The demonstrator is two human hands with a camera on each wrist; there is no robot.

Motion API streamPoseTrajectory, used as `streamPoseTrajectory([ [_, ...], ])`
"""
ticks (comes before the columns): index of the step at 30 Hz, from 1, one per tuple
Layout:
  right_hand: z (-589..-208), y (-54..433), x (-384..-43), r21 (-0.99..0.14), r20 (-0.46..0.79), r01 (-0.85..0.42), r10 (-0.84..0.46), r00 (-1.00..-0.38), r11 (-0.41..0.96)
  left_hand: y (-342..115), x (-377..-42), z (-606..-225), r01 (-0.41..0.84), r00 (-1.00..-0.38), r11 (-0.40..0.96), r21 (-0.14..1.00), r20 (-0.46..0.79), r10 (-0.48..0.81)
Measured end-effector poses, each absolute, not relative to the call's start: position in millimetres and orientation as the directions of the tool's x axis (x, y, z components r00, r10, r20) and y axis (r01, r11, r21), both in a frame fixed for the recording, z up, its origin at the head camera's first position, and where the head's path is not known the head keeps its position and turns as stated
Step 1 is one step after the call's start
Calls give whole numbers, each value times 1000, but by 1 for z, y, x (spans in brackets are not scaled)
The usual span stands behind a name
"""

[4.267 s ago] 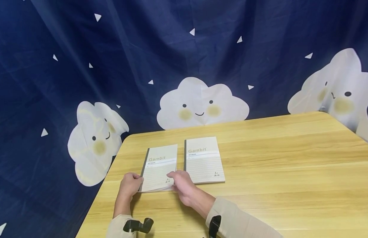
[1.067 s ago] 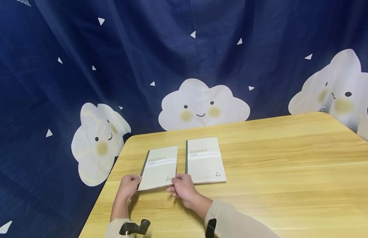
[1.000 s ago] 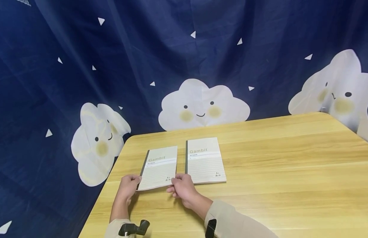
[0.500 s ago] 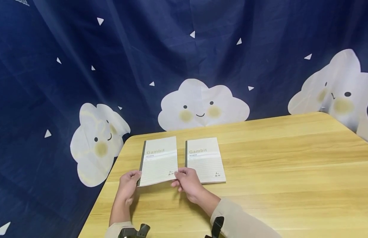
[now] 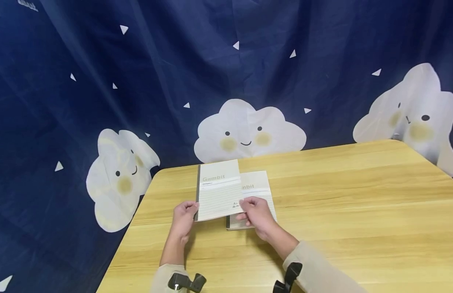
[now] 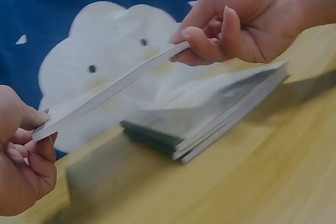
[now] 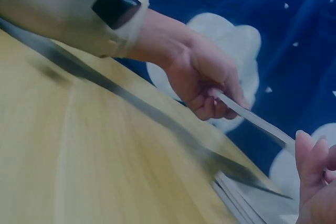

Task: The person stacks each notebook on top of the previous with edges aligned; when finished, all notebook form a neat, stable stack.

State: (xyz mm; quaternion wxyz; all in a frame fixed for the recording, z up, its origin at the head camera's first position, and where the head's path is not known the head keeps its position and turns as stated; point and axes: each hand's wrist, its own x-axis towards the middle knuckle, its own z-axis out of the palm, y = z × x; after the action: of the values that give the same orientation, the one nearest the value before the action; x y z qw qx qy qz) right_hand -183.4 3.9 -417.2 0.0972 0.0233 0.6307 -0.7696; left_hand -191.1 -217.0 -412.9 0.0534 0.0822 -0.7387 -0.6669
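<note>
A pale notebook (image 5: 219, 189) with a dark spine and "Gambit" on its cover is held above the table by both hands. My left hand (image 5: 184, 217) pinches its spine side near the lower corner, thumb on top. My right hand (image 5: 257, 213) pinches the lower right corner, with fingers under it. Below lies a stack of matching notebooks (image 5: 263, 183), partly covered by the raised one in the head view. In the left wrist view the stack (image 6: 210, 114) shows layered edges, and a gap separates it from the raised notebook (image 6: 115, 88), which bends slightly.
The wooden table (image 5: 340, 203) extends to the right, its back edge near a dark blue curtain (image 5: 167, 61) printed with white clouds. Black wrist devices (image 5: 187, 281) sit on both beige sleeves.
The left notebook was lifted off the table and carried right by both hands, until it overlaps the other notebooks in the head view. Those on the table stay put.
</note>
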Motion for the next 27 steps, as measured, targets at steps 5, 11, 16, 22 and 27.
streamPoseTrajectory([
  [5, -416, 33, -185, -975, -170, 182, -94, -981, -131, -194, -196, -417, -43, -991, 70, 997, -34, -129],
  [11, -418, 63, -184, -985, -174, 171, -112, -978, 30, -175, -199, -425, -59, -997, 98, 993, -54, -53],
  [16, -421, 78, -181, -981, -176, 161, -156, -972, 107, -169, -197, -432, -77, -997, 176, 981, -74, -24],
  [22, -424, 86, -179, -971, -179, 149, -152, -972, 186, -162, -192, -435, -71, -997, 223, 972, -74, 6],
  [27, -428, 91, -178, -962, -177, 139, -148, -973, 234, -157, -193, -440, -42, -999, 303, 952, -36, -25],
])
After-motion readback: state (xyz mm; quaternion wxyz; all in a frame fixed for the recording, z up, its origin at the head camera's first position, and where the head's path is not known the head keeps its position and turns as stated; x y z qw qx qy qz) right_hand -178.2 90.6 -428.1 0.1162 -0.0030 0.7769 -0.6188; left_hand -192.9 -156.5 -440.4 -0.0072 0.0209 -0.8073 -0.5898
